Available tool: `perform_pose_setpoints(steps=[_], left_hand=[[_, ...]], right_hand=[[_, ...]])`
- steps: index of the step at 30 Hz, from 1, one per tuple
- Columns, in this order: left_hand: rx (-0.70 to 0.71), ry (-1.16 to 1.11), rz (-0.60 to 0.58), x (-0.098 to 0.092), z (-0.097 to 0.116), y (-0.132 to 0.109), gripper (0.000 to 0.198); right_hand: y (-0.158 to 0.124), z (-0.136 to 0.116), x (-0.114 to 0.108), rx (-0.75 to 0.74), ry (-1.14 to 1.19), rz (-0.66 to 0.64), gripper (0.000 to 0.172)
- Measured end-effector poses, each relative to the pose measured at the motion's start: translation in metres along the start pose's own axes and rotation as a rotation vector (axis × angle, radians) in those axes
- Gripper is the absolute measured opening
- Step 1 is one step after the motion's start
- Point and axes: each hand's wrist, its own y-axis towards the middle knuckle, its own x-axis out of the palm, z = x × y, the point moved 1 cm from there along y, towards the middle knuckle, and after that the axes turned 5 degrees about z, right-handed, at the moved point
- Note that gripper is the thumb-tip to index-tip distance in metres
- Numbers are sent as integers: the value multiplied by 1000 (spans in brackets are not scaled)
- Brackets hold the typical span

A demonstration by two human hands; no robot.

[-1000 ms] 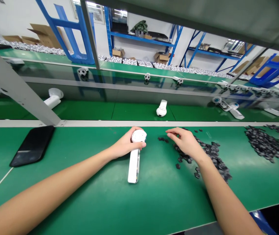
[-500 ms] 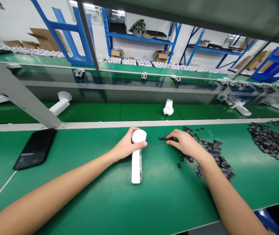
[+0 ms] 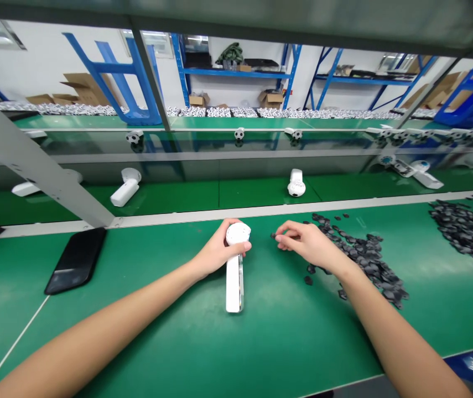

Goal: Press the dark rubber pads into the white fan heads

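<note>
My left hand [image 3: 216, 251] grips the round head of a white handheld device [image 3: 235, 273] that lies lengthwise on the green bench [image 3: 178, 331]. Just right of that head, my right hand [image 3: 308, 243] hovers with thumb and fingers pinched on a small dark part [image 3: 275, 236]. A heap of the same small black parts [image 3: 364, 260] spreads under and to the right of that hand.
A black flat tray [image 3: 77, 260] lies at the left. Beyond the metal rail, the conveyor [image 3: 203, 194] carries more white devices [image 3: 296, 183] [image 3: 126, 187]. A second heap of black parts [image 3: 464, 229] sits far right. A grey slanted strut [image 3: 32, 160] crosses the left.
My right hand dropped to the loose parts near the device head, closed its fingers on one and lifted a little. The devices on the conveyor drifted right.
</note>
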Motion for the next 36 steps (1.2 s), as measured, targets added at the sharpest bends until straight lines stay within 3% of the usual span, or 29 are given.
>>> perform_pose_setpoints(steps=[7, 12, 16, 21, 27, 30, 36], left_hand=[[15, -56, 5, 5, 0, -1, 61], [-61, -177, 38, 17, 6, -11, 69], [-35, -91, 64, 23, 16, -22, 70], [187, 192, 106, 26, 37, -33, 65], [218, 221, 123, 27, 41, -38, 63], [227, 222, 121, 26, 39, -37, 63], [225, 256, 148, 28, 45, -38, 65]], right_hand=[[-6, -21, 22, 31, 220, -1, 32], [-14, -40, 26, -61, 260, 26, 21], [-22, -56, 25, -116, 251, 5, 26], [-26, -64, 32, -172, 120, 140, 22], [-26, -63, 38, -189, 154, 304, 17], [-26, -63, 36, -149, 292, 288, 19], [-26, -61, 38, 0, 612, 130, 22]])
